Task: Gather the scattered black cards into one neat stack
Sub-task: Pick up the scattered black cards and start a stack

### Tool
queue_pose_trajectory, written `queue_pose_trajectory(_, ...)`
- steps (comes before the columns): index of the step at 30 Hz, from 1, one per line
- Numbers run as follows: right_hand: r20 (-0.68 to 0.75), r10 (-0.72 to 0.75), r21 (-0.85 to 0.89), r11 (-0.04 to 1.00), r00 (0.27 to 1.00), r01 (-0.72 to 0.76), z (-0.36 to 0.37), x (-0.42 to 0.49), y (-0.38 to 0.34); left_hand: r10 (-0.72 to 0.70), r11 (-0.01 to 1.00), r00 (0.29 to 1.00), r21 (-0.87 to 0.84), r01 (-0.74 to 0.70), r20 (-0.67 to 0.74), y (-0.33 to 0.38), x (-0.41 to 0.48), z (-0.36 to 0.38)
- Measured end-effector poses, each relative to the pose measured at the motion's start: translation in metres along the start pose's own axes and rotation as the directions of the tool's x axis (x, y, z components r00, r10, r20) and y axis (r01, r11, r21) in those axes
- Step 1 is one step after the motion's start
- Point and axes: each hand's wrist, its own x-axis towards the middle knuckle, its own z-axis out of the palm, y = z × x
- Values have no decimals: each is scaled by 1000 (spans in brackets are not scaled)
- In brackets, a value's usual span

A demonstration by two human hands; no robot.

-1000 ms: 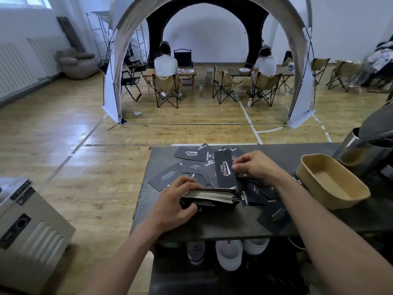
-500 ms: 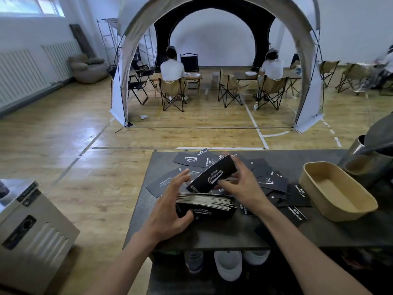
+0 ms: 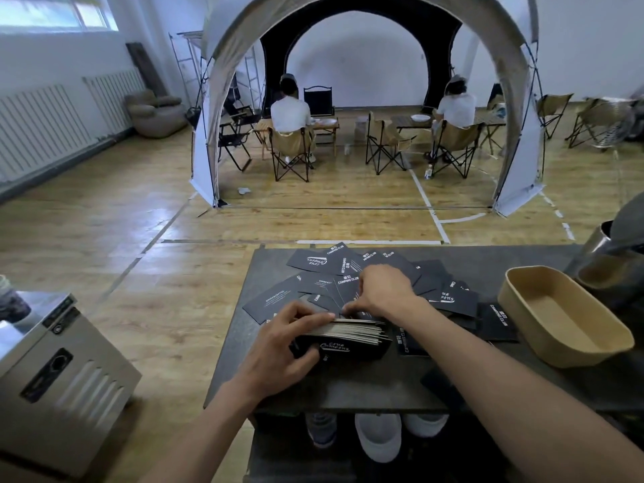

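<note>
Left hand (image 3: 278, 346) grips thick matte card stack (image 3: 343, 339); right hand (image 3: 381, 291) pinches its top.

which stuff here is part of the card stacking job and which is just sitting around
Part of the job:
stack of cards, held in the left hand
scattered black cards
right hand, at the stack's top

Just lying about:
tan tray
metal pot
steel machine

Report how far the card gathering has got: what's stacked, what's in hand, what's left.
Done: a thick stack of black cards stands gathered at the table's near edge, steadied by the left hand. In hand: the right hand rests at the stack's top far edge; whether its grip holds a card is hidden. Left: many loose cards lie fanned behind and right of the stack, some overlapping. Roughly midway.
</note>
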Motion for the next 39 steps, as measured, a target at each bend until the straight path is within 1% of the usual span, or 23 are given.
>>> queue_pose_trajectory(2,19,31,69,997,999,-33,-1,2,1,-10,1000,1000,8,10,-10,-1,0,2)
queue_pose_trajectory(4,63,46,204,977,997,-58,-6,2,8,-19,1000,1000,14,20,-13,-2,-1,3)
queue_pose_trajectory(6,77,5,377,925,997,-34,-20,-3,16,-23,1000,1000,18,23,-6,-3,-2,2)
queue_pose_trajectory(8,100,-98,559,829,990,26,-35,-11,21,-29,999,1000,26,29,0,-3,-2,1)
queue_pose_trajectory(10,207,-239,602,796,949,69,-42,-18,25,-39,999,999,35,40,-12,-1,-1,1)
queue_pose_trajectory(12,394,-371,556,825,841,103,-37,-27,26,-40,999,999,27,41,-20,-1,-1,2)
queue_pose_trajectory(13,443,-406,566,818,799,102,-32,-29,26,-34,999,999,19,34,-11,-1,-1,2)
queue_pose_trajectory(14,438,-415,619,783,798,67,-28,-30,25,-23,1000,1000,18,23,4,-1,-2,2)
queue_pose_trajectory(16,308,-288,766,641,907,-57,-24,-24,24,-4,999,1000,42,3,15,-3,-2,3)
queue_pose_trajectory(17,210,-166,776,628,964,-61,-21,-16,24,-2,998,1000,55,1,11,-3,-3,3)
queue_pose_trajectory(18,100,-58,685,729,993,-26,-20,-8,24,-6,998,1000,61,5,8,-3,-3,3)
queue_pose_trajectory(19,16,-9,487,874,1000,0,-17,-3,24,-11,998,1000,66,11,7,-3,-3,4)
queue_pose_trajectory(20,-28,8,278,960,1000,1,-13,-2,21,-13,997,1000,72,13,7,-3,-3,4)
queue_pose_trajectory(21,-23,16,131,991,1000,-13,-6,-1,17,-14,997,1000,80,14,6,-2,-3,3)
queue_pose_trajectory(22,4,24,57,998,1000,-24,-1,-2,12,-16,996,1000,84,16,2,-2,-4,3)
queue_pose_trajectory(24,42,55,39,998,998,-57,4,0,6,-25,996,1000,84,24,6,-1,-4,2)
queue_pose_trajectory(27,54,118,174,977,992,-126,-4,5,10,-33,996,999,89,30,23,-1,-5,2)
queue_pose_trajectory(29,42,142,313,938,989,-148,-11,8,20,-40,996,999,83,37,26,-2,-5,3)
queue_pose_trajectory(30,59,138,407,901,989,-150,-14,9,27,-44,996,999,79,42,26,-2,-5,3)
queue_pose_trajectory(32,144,117,605,775,983,-181,-21,8,38,-56,996,998,76,54,28,-1,-5,3)
queue_pose_trajectory(34,189,133,689,688,973,-228,-25,8,52,-65,995,997,72,63,33,-1,-5,3)
queue_pose_trajectory(37,133,178,733,645,975,-218,-28,7,65,-69,996,997,64,67,29,-1,-4,3)
queue_pose_trajectory(39,56,188,816,557,981,-154,-31,-2,64,-53,997,998,50,52,19,0,-3,2)
